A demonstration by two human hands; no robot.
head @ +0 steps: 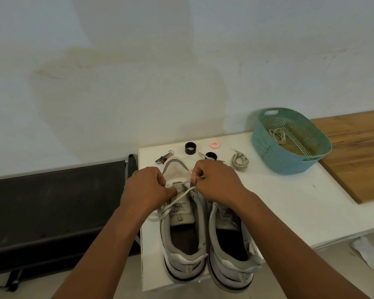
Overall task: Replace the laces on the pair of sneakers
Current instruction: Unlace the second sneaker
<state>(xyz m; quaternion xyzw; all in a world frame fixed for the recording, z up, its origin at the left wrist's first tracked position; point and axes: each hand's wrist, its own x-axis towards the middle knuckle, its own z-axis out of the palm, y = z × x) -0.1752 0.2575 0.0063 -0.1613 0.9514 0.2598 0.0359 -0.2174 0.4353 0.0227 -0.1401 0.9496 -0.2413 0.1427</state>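
1 coiled lace [277, 135] lies inside the teal basket [268, 147].

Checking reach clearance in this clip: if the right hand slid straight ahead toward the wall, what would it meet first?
Probably the black ring just beyond the right hand, which pinches the lace; depth is hard to judge from the head view.

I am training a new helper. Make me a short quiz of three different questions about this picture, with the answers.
1. True or false: both hands work on the left sneaker.
2. Where does the loose coiled lace lie? A) in the basket B) on the white table C) inside a sneaker
3. Fill in: the teal basket holds another ____.

Key:
1. True: the left hand and right hand pinch its lace.
2. B, on the white table.
3. lace.
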